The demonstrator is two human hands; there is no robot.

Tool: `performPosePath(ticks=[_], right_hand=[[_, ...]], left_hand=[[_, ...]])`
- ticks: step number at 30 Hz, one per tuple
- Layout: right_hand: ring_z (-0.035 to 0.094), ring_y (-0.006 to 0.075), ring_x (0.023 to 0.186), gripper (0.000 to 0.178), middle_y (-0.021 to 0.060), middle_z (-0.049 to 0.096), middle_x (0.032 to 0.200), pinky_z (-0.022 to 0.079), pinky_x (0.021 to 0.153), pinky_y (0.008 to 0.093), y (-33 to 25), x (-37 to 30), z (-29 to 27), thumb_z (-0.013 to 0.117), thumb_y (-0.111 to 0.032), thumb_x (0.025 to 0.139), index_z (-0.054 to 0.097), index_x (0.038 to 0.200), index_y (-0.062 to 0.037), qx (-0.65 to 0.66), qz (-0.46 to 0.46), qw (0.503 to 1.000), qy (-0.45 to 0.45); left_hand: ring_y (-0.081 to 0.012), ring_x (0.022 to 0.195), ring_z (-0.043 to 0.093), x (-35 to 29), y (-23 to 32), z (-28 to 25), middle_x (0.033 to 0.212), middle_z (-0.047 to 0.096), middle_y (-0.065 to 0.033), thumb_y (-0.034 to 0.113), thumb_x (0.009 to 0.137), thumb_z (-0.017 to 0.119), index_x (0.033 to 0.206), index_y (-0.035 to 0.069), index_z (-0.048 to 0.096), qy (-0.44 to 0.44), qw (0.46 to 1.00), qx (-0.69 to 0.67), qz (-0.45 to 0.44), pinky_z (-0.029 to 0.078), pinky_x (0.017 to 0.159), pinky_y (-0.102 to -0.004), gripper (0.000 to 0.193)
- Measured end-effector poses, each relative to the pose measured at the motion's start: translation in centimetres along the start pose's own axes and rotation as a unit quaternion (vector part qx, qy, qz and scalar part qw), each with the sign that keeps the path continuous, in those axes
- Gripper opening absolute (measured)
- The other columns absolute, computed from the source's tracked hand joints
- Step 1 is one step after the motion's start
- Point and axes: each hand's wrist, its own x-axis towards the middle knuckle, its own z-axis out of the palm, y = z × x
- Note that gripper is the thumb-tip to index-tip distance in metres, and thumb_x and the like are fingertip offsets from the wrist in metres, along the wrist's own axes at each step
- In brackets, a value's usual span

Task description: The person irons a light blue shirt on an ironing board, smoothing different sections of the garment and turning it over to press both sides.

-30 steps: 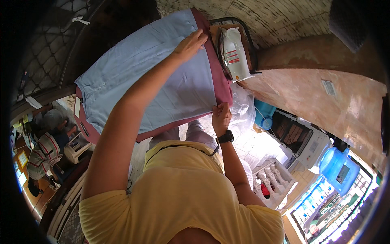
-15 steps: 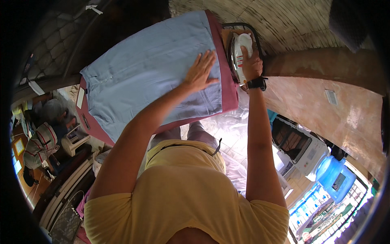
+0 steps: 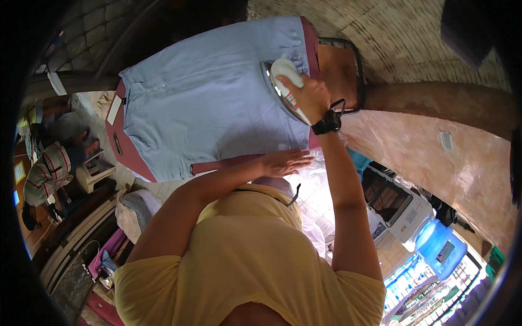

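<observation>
Ironing board: a maroon-covered ironing board (image 3: 122, 149) runs across the upper middle of the view, its cover showing as a dark red border along the left, lower and right edges of the garment.
Shirt: a pale blue shirt (image 3: 212, 103) lies spread flat over nearly the whole board, collar and a row of small buttons towards the left end, the cloth smooth.
Person's top: a yellow T-shirt (image 3: 244, 266) fills the lower middle, both forearms rising from it towards the board.
Water bottle: a blue water bottle (image 3: 440, 247) stands at the lower right, well apart from the board.
Iron rest: a wire-framed iron rest (image 3: 356, 70) with a brown plate sits at the board's right end, just beside the iron.
Iron: a white electric iron (image 3: 285, 87) sits soleplate-down on the right part of the shirt, near the right edge of the board.
Right hand: the right hand (image 3: 311, 95) is wrapped closed around the iron's handle, fingers curled over it.
Left hand: the left hand (image 3: 285, 162) is open and flat, fingers stretched out together, palm down at the near edge of the board by the shirt's lower hem; it grips nothing.
Wristwatch: a black wristwatch (image 3: 327, 124) circles the right wrist.
</observation>
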Motion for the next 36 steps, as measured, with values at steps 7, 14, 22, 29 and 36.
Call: performPosePath(ticks=[7, 14, 22, 29, 36], right_hand=[[0.071, 0.0385, 0.071, 0.068, 0.0213, 0.069, 0.072, 0.058, 0.065, 0.0476, 1.2, -2.3, 1.7, 0.061, -0.071, 0.081, 0.074, 0.095, -0.0054, -0.001, -0.108, 0.994, 0.015], [0.070, 0.0393, 0.072, 0.070, 0.0213, 0.070, 0.075, 0.058, 0.065, 0.0469, 1.4, -4.2, 1.9, 0.064, -0.071, 0.079, 0.074, 0.098, -0.0037, 0.004, -0.132, 0.991, -0.036], [0.070, 0.0393, 0.082, 0.070, 0.0227, 0.071, 0.087, 0.057, 0.072, 0.0466, -0.1, -2.8, 1.4, 0.060, -0.070, 0.082, 0.073, 0.104, -0.0048, 0.052, -0.159, 0.980, -0.111], [0.068, 0.0424, 0.085, 0.057, 0.0221, 0.071, 0.088, 0.054, 0.074, 0.0476, 2.6, -7.6, 2.4, 0.064, -0.055, 0.089, 0.070, 0.108, -0.0015, 0.109, -0.037, 0.992, -0.044], [0.067, 0.0436, 0.086, 0.048, 0.0243, 0.069, 0.097, 0.053, 0.075, 0.0500, 5.9, -16.7, 4.8, 0.071, -0.044, 0.088, 0.067, 0.106, 0.0008, 0.158, 0.020, 0.984, 0.077]], left_hand=[[-0.0239, 0.116, 0.053, -6.0, 2.2, -3.1, 0.132, 0.054, -0.0058, 0.015, 0.091, 0.058, 0.133, 0.010, 0.057, 0.110, 0.969, 0.145, -0.166, 0.042, 0.099, -0.0421, 0.042], [-0.0228, 0.109, 0.053, -7.1, 1.5, -0.6, 0.146, 0.044, -0.0031, 0.017, 0.089, 0.057, 0.141, 0.010, 0.050, 0.069, 0.966, 0.194, -0.160, 0.042, 0.100, -0.0406, 0.053], [-0.0209, 0.102, 0.047, -1.6, 2.6, -1.3, 0.154, 0.036, -0.0015, 0.026, 0.091, 0.059, 0.148, 0.010, 0.044, 0.017, 0.941, 0.286, -0.180, 0.038, 0.090, -0.0384, 0.061], [-0.0193, 0.113, 0.048, -4.4, 2.6, -0.6, 0.147, 0.046, -0.0001, 0.022, 0.091, 0.058, 0.139, 0.012, 0.053, 0.045, 0.972, 0.219, -0.077, 0.040, 0.093, -0.0402, 0.049], [-0.0263, 0.126, 0.046, -12.4, 4.3, -4.3, 0.144, 0.047, -0.0038, 0.026, 0.091, 0.063, 0.136, 0.017, 0.055, 0.173, 0.924, 0.204, -0.274, 0.038, 0.102, -0.0476, 0.046]])
